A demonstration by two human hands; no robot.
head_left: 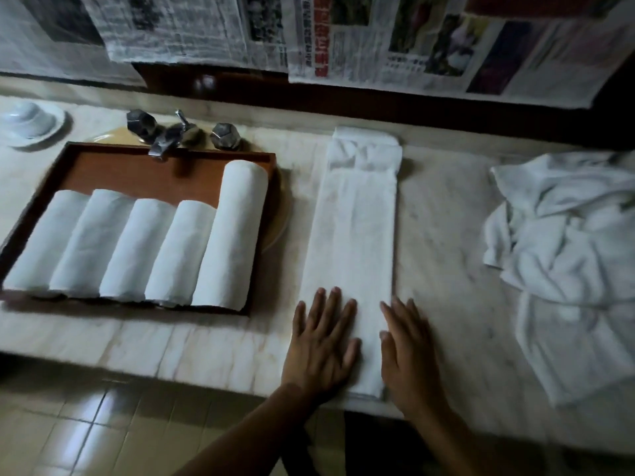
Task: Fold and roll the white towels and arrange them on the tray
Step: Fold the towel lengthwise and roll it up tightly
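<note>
Pale marble counter (441,235) below a wall of newspaper (378,39), with left hand (319,345) and right hand (409,352) laid flat, fingers straight, gripping nothing, pressing the near end of a long folded towel (354,228), wooden tray (137,173) of 5 rolled towels (137,249) just left, crumpled towel pile (567,252) well right.

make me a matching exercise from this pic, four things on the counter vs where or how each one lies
Things:
1. rolled towels
2. folded towel
3. towel pile
4. cup

States:
a. crumpled at the right of the counter
b. on a saucer, far left
c. side by side on the tray
d. laid out long, left hand and right hand flat on its near end

Pairs: 1-c, 2-d, 3-a, 4-b
</note>
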